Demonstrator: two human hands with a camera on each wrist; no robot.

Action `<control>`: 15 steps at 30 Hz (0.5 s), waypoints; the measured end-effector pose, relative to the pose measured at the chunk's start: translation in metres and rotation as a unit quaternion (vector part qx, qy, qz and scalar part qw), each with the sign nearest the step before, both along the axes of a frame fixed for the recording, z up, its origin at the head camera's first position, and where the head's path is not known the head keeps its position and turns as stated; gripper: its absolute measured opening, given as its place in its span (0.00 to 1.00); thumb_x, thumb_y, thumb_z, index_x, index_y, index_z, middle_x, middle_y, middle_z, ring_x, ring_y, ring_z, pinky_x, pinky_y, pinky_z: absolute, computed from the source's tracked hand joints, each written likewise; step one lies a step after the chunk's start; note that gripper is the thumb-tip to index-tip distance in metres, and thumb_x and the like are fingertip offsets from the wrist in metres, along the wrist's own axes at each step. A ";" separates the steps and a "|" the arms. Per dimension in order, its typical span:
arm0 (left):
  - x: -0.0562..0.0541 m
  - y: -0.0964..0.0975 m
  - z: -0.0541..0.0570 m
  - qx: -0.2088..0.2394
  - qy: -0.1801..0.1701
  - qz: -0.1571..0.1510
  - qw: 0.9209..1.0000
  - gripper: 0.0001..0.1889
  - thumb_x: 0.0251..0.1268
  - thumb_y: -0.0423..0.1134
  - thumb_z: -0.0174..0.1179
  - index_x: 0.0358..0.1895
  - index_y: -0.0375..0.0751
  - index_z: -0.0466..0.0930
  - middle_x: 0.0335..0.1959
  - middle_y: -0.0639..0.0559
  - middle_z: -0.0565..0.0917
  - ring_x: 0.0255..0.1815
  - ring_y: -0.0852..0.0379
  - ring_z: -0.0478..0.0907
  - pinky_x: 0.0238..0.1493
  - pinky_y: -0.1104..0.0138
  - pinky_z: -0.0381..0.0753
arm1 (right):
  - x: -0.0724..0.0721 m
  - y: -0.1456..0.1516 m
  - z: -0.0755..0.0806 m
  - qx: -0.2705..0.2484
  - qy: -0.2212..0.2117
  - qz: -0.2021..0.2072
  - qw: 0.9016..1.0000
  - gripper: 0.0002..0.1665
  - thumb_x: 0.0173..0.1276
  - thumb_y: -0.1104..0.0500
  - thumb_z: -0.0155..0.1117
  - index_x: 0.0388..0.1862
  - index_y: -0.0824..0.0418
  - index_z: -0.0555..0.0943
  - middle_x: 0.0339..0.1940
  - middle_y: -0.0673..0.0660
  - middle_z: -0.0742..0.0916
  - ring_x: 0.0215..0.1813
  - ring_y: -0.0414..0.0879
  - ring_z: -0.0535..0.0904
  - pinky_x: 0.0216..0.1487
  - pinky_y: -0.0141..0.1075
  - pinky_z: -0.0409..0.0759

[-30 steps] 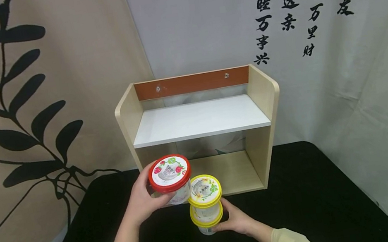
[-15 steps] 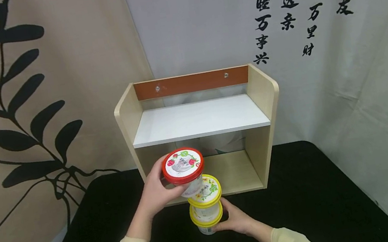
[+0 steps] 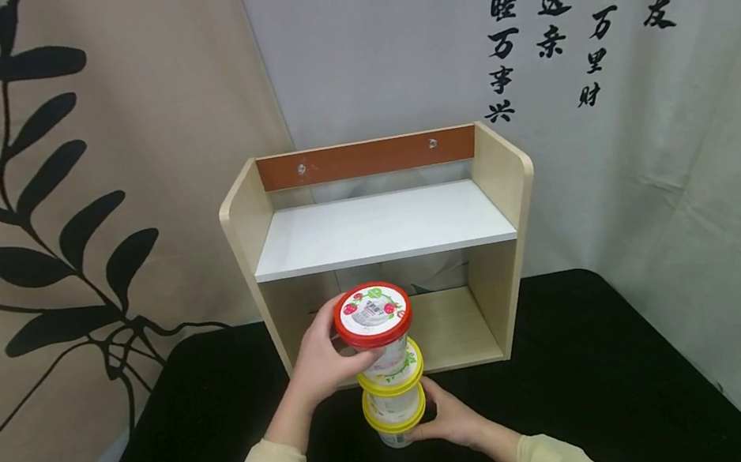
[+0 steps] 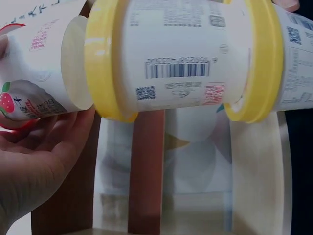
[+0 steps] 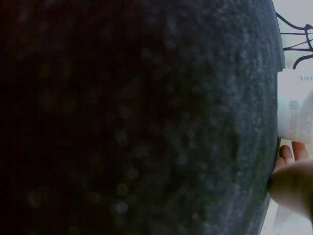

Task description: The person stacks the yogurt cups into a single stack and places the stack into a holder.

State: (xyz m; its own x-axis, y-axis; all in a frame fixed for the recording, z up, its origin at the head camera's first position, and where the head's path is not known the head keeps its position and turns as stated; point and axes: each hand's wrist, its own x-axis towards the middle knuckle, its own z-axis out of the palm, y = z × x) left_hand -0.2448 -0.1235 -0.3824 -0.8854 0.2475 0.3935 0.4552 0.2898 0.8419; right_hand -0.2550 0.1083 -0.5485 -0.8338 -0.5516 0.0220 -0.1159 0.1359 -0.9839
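Note:
My left hand (image 3: pixel 323 359) holds a red-lidded tub (image 3: pixel 373 312) with strawberries on its lid, above a stack of two yellow-lidded tubs. The left wrist view shows this tub's base (image 4: pixel 77 63) tilted close to the upper yellow-lidded tub (image 4: pixel 176 54); whether they touch at one edge I cannot tell. The lower yellow-lidded tub (image 3: pixel 396 440) stands on the black table, gripped from the right by my right hand (image 3: pixel 450 415). In the right wrist view, only part of that tub (image 5: pixel 296 106) and a few fingertips (image 5: pixel 286 153) show.
Behind the stack stands a small wooden shelf unit (image 3: pixel 518 185) with a white upper board (image 3: pixel 380 228) and a brown back rail (image 3: pixel 367 159). The black table (image 3: pixel 580 383) extends to both sides. A printed cloth (image 3: pixel 385 37) hangs at the back.
My left hand has carried the red-lidded tub rightward from beside the stack to over the upper yellow lid. The right hand and both yellow-lidded tubs have stayed put.

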 end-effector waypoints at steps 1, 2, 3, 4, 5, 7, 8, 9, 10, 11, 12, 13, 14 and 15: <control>0.000 0.001 -0.001 -0.003 -0.002 0.001 1.000 0.44 0.47 0.37 0.76 0.70 0.42 0.62 0.62 0.45 0.75 0.60 0.46 0.74 0.52 0.55 0.82 | 0.000 0.000 0.000 0.000 -0.001 -0.001 1.000 0.49 0.60 0.60 0.75 0.75 0.55 0.58 0.69 0.58 0.73 0.69 0.60 0.67 0.66 0.60 0.67; -0.001 0.002 -0.002 -0.006 -0.003 0.002 1.000 0.44 0.47 0.38 0.76 0.70 0.42 0.62 0.62 0.46 0.75 0.60 0.46 0.74 0.52 0.55 0.82 | 0.000 0.000 0.000 0.000 -0.001 -0.001 1.000 0.49 0.60 0.60 0.75 0.75 0.56 0.58 0.68 0.58 0.73 0.69 0.60 0.67 0.66 0.60 0.67; -0.001 0.002 -0.003 -0.007 -0.005 0.002 1.000 0.44 0.47 0.38 0.76 0.70 0.42 0.62 0.62 0.46 0.75 0.60 0.46 0.74 0.52 0.56 0.82 | 0.000 0.000 0.000 0.001 -0.001 -0.002 1.000 0.49 0.60 0.60 0.75 0.75 0.56 0.58 0.68 0.58 0.73 0.69 0.60 0.67 0.66 0.60 0.67; -0.002 0.003 -0.004 -0.008 -0.007 0.001 1.000 0.44 0.47 0.38 0.76 0.70 0.42 0.62 0.62 0.46 0.75 0.60 0.46 0.74 0.52 0.56 0.82 | -0.001 0.000 0.000 0.001 -0.001 -0.002 1.000 0.49 0.60 0.60 0.75 0.75 0.56 0.58 0.68 0.58 0.73 0.69 0.60 0.67 0.66 0.60 0.67; -0.002 0.003 -0.005 -0.008 -0.009 0.000 1.000 0.44 0.47 0.38 0.76 0.70 0.42 0.62 0.62 0.46 0.75 0.60 0.46 0.74 0.52 0.56 0.82 | -0.001 0.000 0.000 0.002 -0.001 -0.002 1.000 0.50 0.60 0.60 0.75 0.75 0.56 0.58 0.68 0.58 0.73 0.69 0.60 0.67 0.65 0.60 0.67; -0.003 0.004 -0.008 -0.005 -0.012 -0.004 1.000 0.44 0.48 0.38 0.75 0.70 0.42 0.62 0.62 0.46 0.75 0.60 0.46 0.73 0.52 0.55 0.82 | 0.000 0.000 0.000 0.002 -0.002 -0.003 1.000 0.50 0.60 0.60 0.75 0.75 0.56 0.58 0.68 0.58 0.73 0.69 0.60 0.67 0.66 0.60 0.67; -0.003 0.004 -0.009 -0.004 -0.013 -0.006 1.000 0.43 0.48 0.38 0.75 0.70 0.42 0.62 0.61 0.45 0.75 0.59 0.46 0.73 0.52 0.55 0.82 | 0.000 0.000 0.001 0.002 -0.002 -0.003 1.000 0.50 0.60 0.60 0.75 0.75 0.56 0.58 0.68 0.58 0.73 0.69 0.60 0.67 0.66 0.60 0.67; -0.004 0.004 -0.010 -0.002 -0.014 -0.009 1.000 0.43 0.48 0.37 0.75 0.70 0.42 0.62 0.61 0.45 0.75 0.60 0.46 0.74 0.52 0.55 0.82 | 0.000 0.000 0.001 0.003 -0.002 -0.003 1.000 0.50 0.60 0.60 0.75 0.75 0.57 0.58 0.68 0.58 0.73 0.69 0.60 0.67 0.66 0.61 0.66; -0.004 0.005 -0.010 0.000 -0.014 -0.010 1.000 0.43 0.48 0.37 0.75 0.70 0.42 0.62 0.61 0.45 0.75 0.59 0.45 0.74 0.52 0.54 0.82 | 0.000 0.000 0.001 0.002 -0.003 -0.003 1.000 0.49 0.60 0.60 0.75 0.75 0.56 0.58 0.68 0.58 0.73 0.69 0.60 0.67 0.66 0.61 0.66; -0.004 0.005 -0.011 -0.001 -0.014 -0.011 1.000 0.43 0.49 0.37 0.75 0.70 0.42 0.62 0.61 0.45 0.75 0.59 0.45 0.74 0.52 0.54 0.82 | 0.000 0.000 0.001 0.002 -0.003 -0.003 1.000 0.49 0.60 0.60 0.75 0.75 0.57 0.58 0.68 0.58 0.73 0.69 0.60 0.66 0.67 0.61 0.65; -0.004 0.005 -0.012 -0.001 -0.013 -0.013 1.000 0.43 0.48 0.37 0.75 0.70 0.41 0.62 0.61 0.45 0.75 0.60 0.45 0.74 0.52 0.54 0.82 | 0.000 0.000 0.002 0.002 -0.003 -0.002 1.000 0.49 0.60 0.60 0.75 0.75 0.57 0.58 0.68 0.58 0.73 0.70 0.60 0.66 0.67 0.61 0.65; -0.004 0.006 -0.012 -0.001 -0.014 -0.015 1.000 0.43 0.48 0.36 0.75 0.70 0.41 0.62 0.61 0.45 0.75 0.59 0.45 0.74 0.52 0.55 0.82 | 0.000 0.000 0.002 0.002 -0.002 -0.002 1.000 0.49 0.60 0.60 0.75 0.75 0.57 0.58 0.68 0.58 0.73 0.70 0.61 0.66 0.67 0.61 0.65; -0.004 0.006 -0.013 -0.002 -0.014 -0.016 1.000 0.43 0.48 0.36 0.75 0.70 0.41 0.62 0.61 0.45 0.75 0.59 0.45 0.74 0.52 0.55 0.82 | 0.001 0.000 0.002 0.002 -0.001 -0.002 1.000 0.49 0.60 0.60 0.75 0.75 0.57 0.58 0.68 0.58 0.73 0.70 0.61 0.66 0.67 0.61 0.65; -0.004 0.007 -0.013 -0.003 -0.015 -0.017 1.000 0.43 0.48 0.37 0.75 0.70 0.41 0.62 0.61 0.45 0.75 0.59 0.45 0.74 0.52 0.55 0.82 | 0.001 0.000 0.002 0.003 -0.001 -0.002 1.000 0.49 0.60 0.60 0.75 0.75 0.57 0.58 0.68 0.58 0.73 0.70 0.61 0.66 0.67 0.61 0.65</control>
